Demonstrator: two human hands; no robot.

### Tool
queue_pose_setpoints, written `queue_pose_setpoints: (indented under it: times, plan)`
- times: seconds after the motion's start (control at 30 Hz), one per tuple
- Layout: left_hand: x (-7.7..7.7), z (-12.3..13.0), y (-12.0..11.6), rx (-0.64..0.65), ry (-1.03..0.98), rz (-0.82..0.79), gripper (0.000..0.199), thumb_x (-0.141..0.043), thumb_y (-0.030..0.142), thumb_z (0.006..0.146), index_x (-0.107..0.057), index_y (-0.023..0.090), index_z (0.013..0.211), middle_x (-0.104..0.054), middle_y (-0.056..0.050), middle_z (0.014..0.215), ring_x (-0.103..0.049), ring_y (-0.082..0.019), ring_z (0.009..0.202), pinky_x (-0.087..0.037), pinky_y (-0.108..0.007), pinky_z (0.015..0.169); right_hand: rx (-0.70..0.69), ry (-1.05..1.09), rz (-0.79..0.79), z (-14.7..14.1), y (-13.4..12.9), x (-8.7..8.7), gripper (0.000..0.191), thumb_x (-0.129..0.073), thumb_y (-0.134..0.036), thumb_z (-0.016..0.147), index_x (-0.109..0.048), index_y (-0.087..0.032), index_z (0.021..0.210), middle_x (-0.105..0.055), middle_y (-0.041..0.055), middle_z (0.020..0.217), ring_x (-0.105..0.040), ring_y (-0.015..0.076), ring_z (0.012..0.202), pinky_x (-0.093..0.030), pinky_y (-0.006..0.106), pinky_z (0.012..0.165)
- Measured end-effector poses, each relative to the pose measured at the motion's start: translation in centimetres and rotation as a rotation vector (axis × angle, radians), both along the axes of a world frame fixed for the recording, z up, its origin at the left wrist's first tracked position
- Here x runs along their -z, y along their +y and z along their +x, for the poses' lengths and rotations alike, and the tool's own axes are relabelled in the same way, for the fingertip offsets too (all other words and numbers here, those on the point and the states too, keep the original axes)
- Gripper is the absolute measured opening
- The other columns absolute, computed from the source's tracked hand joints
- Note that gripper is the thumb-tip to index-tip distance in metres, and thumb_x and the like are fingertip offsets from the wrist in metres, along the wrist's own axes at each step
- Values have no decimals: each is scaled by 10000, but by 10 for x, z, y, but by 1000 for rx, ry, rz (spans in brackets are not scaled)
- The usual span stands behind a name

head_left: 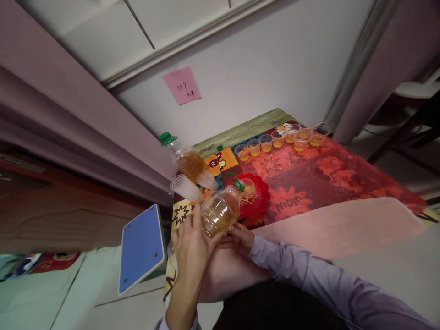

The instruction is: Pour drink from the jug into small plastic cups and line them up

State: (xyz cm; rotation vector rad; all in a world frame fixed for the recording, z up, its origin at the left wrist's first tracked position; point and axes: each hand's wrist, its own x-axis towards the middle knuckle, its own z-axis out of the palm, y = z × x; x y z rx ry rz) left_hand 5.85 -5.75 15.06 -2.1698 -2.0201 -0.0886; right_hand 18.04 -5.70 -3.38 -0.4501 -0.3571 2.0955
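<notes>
My left hand (pixel 190 240) is wrapped around the lower part of a clear plastic bottle (pixel 220 213) of amber liquid. The bottle is tilted, with its neck and green handle (pixel 235 180) pointing away from me. Beneath its side, my right hand (pixel 243 236) grips with bent fingers, partly hidden. At the bottle's mouth, a small clear cup (pixel 249 188) stands on a scalloped red plate (pixel 263 197). Left of the bottle lie a stack of clear cups (pixel 185 187) and another clear cup or short stack (pixel 207 181).
A second amber bottle (pixel 190 165) with a green cap stands at the table's left. Several cups with a little amber liquid, one a front cup (pixel 301 141), line the far side. A loose green cap (pixel 220 148) lies nearby. A blue-topped stool (pixel 141 247) stands left.
</notes>
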Motion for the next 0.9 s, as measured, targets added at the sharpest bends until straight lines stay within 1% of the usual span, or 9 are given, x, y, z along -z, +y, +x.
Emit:
queue_pose_setpoints:
  times: [0.13,0.3,0.43,0.53,0.63,0.7,0.77,0.83,0.9]
  plan:
    - [17,-15,-4,55,-144,86,1023,-848,668,828,-499,161,1646,-725,-226,1452,-695,-448,1320,-533,-564,1075,21,-17,4,0,2,5,817,-1077,-629,589,-697,-276,1220,-836,9,1100,-838,241,944,-680,430,906]
    - [42,-39,-9,11,-428,194,1160,-845,800,722,-498,176,1636,-695,-239,1512,-663,-462,1395,-517,-620,1164,34,-26,88,4,2,7,842,-1094,-473,633,-690,-312,1354,-800,17,1223,-814,235,1064,-661,467,1010]
    - [55,-57,-20,-68,-636,249,1089,-865,770,702,-574,166,1560,-685,-228,1521,-668,-426,1402,-532,-594,1198,7,-13,195,6,4,6,844,-1069,-497,686,-687,-327,1420,-747,73,1423,-786,257,1198,-626,508,1085]
    - [62,-69,-32,-131,-723,278,1076,-884,747,678,-596,155,1529,-686,-222,1506,-670,-418,1394,-526,-585,1219,-12,-57,294,2,2,9,862,-1060,-561,679,-700,-308,1420,-739,102,1450,-773,271,1228,-608,521,1106]
    - [70,-79,-44,-202,-791,318,1104,-888,750,656,-588,152,1534,-688,-216,1502,-672,-422,1385,-532,-586,1215,-41,-266,453,6,-9,8,795,-990,-609,772,-701,-283,1437,-764,118,1402,-780,268,1192,-643,480,1029]
    - [74,-84,-50,-235,-819,335,1104,-879,756,656,-582,164,1540,-688,-202,1506,-674,-423,1381,-534,-586,1210,-48,-499,651,19,-17,0,683,-907,-615,873,-720,-259,1424,-805,117,1283,-801,255,1088,-671,424,921]
    - [78,-88,-53,-243,-832,327,1096,-870,757,661,-579,174,1542,-684,-195,1511,-671,-423,1382,-523,-588,1218,0,-767,930,42,-20,-16,514,-824,-584,960,-778,-234,1334,-831,112,1141,-808,244,986,-669,380,852]
    - [81,-89,-54,-247,-838,321,1100,-858,759,668,-566,179,1554,-670,-197,1527,-658,-426,1399,-500,-592,1240,115,-1017,1198,71,-11,-39,336,-755,-519,1025,-829,-233,1186,-840,110,1062,-807,242,955,-656,359,846]
    - [83,-89,-53,-257,-840,328,1112,-838,773,674,-550,182,1570,-657,-201,1538,-643,-427,1419,-483,-590,1254,249,-1233,1294,101,9,-63,255,-690,-458,1075,-833,-252,1120,-844,97,1032,-807,227,942,-645,339,848]
